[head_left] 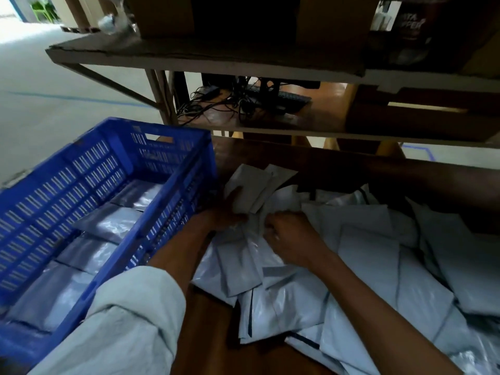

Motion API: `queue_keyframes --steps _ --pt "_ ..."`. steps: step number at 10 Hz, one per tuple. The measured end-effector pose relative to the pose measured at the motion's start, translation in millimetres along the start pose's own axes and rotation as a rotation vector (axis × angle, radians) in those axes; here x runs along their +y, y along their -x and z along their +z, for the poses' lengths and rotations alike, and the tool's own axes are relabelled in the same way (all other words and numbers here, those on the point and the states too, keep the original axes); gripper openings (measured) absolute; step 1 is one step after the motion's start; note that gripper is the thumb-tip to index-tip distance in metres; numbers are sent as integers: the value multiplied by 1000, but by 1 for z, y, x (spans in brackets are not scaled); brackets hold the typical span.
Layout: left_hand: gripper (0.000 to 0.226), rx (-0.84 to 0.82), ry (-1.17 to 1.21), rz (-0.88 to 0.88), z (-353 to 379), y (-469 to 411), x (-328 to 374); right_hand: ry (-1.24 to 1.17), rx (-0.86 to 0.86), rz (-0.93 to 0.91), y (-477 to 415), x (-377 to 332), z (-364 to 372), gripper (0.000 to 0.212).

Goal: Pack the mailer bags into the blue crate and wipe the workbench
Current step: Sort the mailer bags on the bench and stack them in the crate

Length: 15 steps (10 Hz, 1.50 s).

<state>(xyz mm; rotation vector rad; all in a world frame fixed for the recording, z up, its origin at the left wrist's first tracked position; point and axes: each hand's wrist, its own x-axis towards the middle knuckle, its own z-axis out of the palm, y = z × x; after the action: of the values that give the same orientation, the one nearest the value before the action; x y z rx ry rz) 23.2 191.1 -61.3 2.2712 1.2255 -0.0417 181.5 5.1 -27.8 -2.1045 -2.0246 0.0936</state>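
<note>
both hands (259, 226) pinch mailer bags (251, 185) beside the blue crate (173, 185).

Grey mailer bags (365, 255) heaped beside partly filled blue crate (151, 212).

A blue crate (81, 169), pale grey mailer bags (365, 253), a brown workbench (211, 334).
The blue crate is one saturated blue all over, its walls patterned with rows of short vertical slots that show pale. The mailer bags lying in it look glossy silver-grey; those heaped on the workbench are pale grey-white, several with a dark navy strip along one edge. The sleeve (130, 320) is pale grey-blue. The floor (54, 77) is light grey with blue tape lines (81, 98); the cables (216, 101) and keyboard (292, 100) are black.
</note>
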Motion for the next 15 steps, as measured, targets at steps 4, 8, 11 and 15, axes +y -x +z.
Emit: queue_keyframes --steps 4,8,11,15 --pt "93 47 98 -169 27 110 10 121 -116 270 12 -32 34 91" --pt "70 224 -3 -81 48 111 12 125 -104 193 26 -33 54 71" --pt "67 742 -24 54 -76 215 74 -113 300 75 8 -63 -41 64" --pt "78 535 -149 -577 -172 140 -97 83 48 -642 -225 -191 -86 56"
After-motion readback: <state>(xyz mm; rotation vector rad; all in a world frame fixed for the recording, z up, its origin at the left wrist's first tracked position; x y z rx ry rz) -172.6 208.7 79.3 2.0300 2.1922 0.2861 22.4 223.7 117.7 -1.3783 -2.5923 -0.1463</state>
